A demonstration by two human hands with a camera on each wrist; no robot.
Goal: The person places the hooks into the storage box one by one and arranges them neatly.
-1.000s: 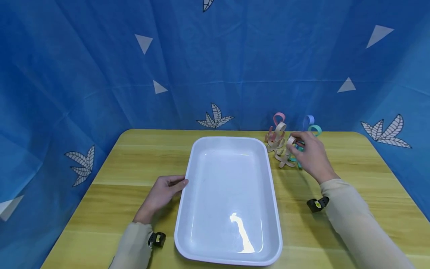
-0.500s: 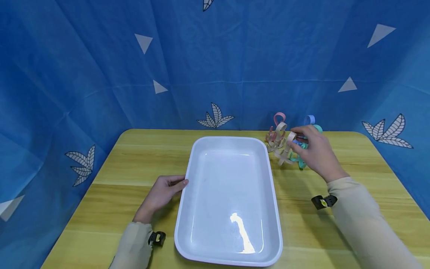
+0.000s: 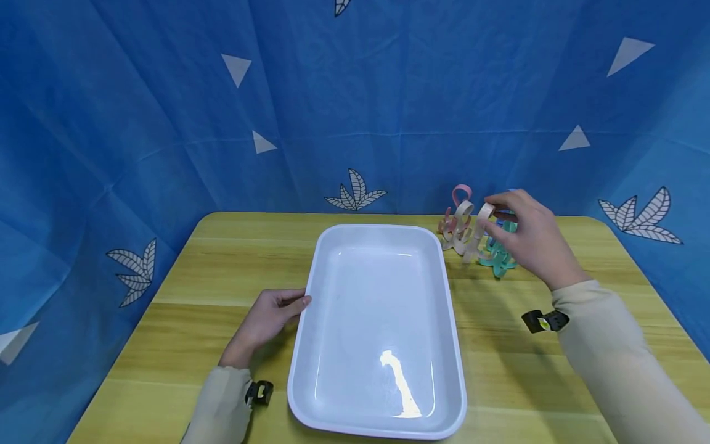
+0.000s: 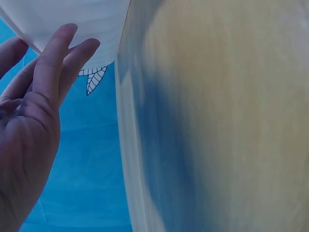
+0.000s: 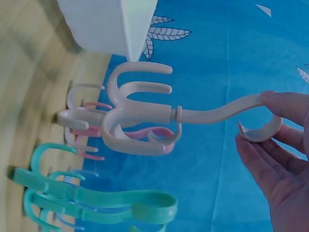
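Observation:
My right hand pinches the curled top of a beige claw hanger hook between thumb and fingers. Its prongs point away from the hand, raised a little above the table. Another beige hook and a pink one stand just left of it. Beside and below the hand are teal hooks, with blue ones partly hidden behind. At the left, my left hand holds the side of the white tray, thumb at the rim, fingers against the outer wall in the left wrist view.
The tray takes up the middle of the wooden table, with nothing lying in it. A blue cloth with leaf and triangle prints hangs along the back and sides of the table.
My right hand has risen and moved slightly right and back, lifting the beige hook with it; more of the teal hooks shows beneath. The left hand and tray have stayed put.

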